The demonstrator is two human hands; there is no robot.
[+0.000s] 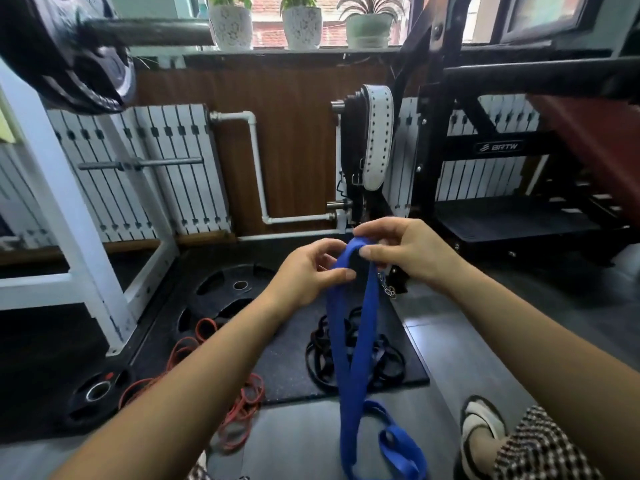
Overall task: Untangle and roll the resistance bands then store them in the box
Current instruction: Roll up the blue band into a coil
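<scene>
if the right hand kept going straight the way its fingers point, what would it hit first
The right hand points left across the view, toward the left hand. It already pinches the blue band at the top fold, so the left hand's fingers would probably come next, though depth is unclear.

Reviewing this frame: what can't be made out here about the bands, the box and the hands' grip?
- Storage box: none visible in the head view.
- Blue band: lower end cut off by the bottom edge.
- Red bands: partly hidden behind the left forearm.
- Black bands: tangled behind the blue band; count unclear.

"BRTW" (white lettering) on the black rack crossbar (496, 147)
</scene>
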